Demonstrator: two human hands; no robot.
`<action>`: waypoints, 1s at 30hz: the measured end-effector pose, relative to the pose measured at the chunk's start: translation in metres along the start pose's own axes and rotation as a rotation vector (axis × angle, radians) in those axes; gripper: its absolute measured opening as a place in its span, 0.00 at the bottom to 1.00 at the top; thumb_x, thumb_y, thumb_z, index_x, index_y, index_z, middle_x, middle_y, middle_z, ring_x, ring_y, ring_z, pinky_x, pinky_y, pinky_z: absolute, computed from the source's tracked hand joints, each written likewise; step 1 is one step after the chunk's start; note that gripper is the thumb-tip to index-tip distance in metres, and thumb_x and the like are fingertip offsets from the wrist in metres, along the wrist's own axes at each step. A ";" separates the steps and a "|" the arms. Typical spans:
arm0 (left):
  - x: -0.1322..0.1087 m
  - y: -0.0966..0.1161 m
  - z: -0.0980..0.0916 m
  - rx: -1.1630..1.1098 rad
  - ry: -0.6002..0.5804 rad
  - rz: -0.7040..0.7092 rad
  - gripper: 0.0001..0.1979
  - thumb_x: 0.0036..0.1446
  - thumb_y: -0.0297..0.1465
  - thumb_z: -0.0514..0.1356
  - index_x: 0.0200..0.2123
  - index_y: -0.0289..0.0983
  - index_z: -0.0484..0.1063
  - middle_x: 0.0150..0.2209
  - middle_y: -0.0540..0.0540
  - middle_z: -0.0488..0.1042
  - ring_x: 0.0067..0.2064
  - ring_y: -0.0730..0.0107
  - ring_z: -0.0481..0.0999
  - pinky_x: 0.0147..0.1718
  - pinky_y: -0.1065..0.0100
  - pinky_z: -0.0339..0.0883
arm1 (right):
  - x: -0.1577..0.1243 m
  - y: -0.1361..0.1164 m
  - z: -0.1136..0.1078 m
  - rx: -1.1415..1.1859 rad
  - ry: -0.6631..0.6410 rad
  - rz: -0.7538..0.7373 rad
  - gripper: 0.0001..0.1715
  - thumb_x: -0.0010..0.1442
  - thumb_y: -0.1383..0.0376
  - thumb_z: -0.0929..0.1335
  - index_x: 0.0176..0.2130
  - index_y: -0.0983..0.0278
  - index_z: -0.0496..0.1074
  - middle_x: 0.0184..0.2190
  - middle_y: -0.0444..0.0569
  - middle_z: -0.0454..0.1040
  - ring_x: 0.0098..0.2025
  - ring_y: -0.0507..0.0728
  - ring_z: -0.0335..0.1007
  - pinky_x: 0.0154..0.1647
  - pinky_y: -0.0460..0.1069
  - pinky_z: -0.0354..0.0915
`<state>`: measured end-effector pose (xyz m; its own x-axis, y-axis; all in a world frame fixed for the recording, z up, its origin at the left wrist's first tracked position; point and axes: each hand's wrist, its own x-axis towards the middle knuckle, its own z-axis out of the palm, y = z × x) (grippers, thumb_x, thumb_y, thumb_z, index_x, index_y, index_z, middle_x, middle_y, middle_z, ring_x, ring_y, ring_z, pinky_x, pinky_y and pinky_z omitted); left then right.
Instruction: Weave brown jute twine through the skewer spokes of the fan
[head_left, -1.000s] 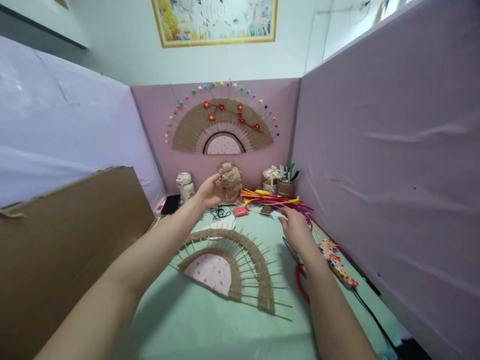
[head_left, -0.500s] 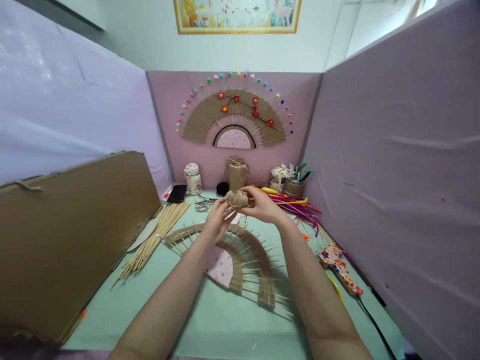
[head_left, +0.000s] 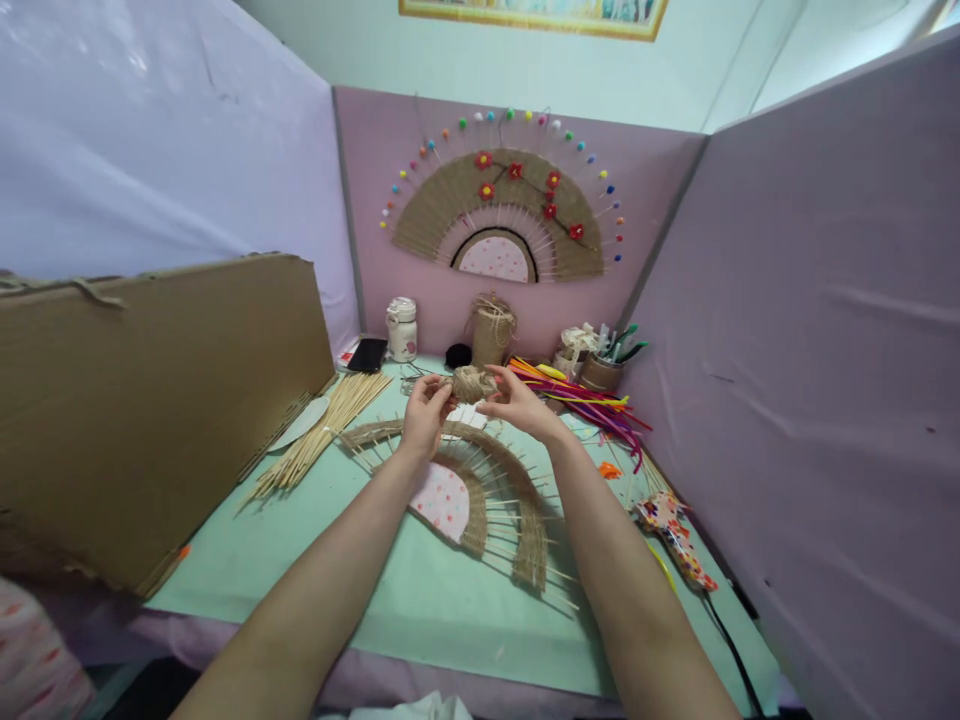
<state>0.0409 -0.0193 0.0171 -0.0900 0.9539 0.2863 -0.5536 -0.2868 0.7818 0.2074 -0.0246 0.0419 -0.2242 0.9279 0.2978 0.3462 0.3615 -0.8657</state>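
Observation:
Above the back of the half-made fan, a small bundle of jute twine is held up between both hands. My left hand pinches its left end with thumb and fingers. My right hand curves round its right end, fingers touching it. Beneath my forearms lies the woven half-circle fan, with thin sticks fanning out between two jute bands. Its middle is a pink spotted half-disc, partly covered by my left forearm. A white piece lies behind the fan, under the bundle.
Bamboo sticks lie left beside a cardboard sheet. At the back stand a white bottle, a twine-wrapped jar and a pen holder. Coloured pipe cleaners and a patterned glue gun lie right. A finished fan hangs behind.
The camera view has tilted down and turned slightly. My right hand's fingers have loosened and spread around the bundle, while my left hand now pinches its left end.

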 end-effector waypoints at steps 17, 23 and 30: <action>0.004 -0.004 -0.002 -0.088 0.219 0.003 0.11 0.43 0.28 0.63 0.30 0.38 0.62 0.25 0.55 0.67 0.26 0.80 0.68 0.29 0.75 0.62 | 0.012 0.031 -0.035 0.139 0.652 0.129 0.19 0.46 0.53 0.67 0.26 0.67 0.71 0.13 0.38 0.56 0.19 0.49 0.51 0.21 0.45 0.50; 0.011 -0.001 -0.009 -0.111 0.323 0.041 0.14 0.41 0.31 0.64 0.29 0.39 0.61 0.26 0.55 0.68 0.28 0.79 0.70 0.34 0.71 0.65 | 0.006 0.017 -0.033 0.207 0.441 0.126 0.17 0.43 0.53 0.70 0.21 0.64 0.66 0.11 0.36 0.54 0.16 0.46 0.45 0.17 0.44 0.45; 0.010 -0.003 -0.010 -0.020 0.379 0.081 0.13 0.40 0.30 0.65 0.28 0.38 0.62 0.23 0.56 0.65 0.25 0.80 0.67 0.30 0.73 0.63 | -0.001 0.007 -0.042 0.395 0.301 0.089 0.17 0.45 0.56 0.71 0.20 0.63 0.63 0.12 0.36 0.52 0.15 0.45 0.43 0.16 0.44 0.42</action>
<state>0.0330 -0.0081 0.0123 -0.4314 0.8943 0.1187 -0.5481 -0.3644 0.7529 0.2480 -0.0195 0.0526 0.0833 0.9598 0.2679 -0.0321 0.2713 -0.9620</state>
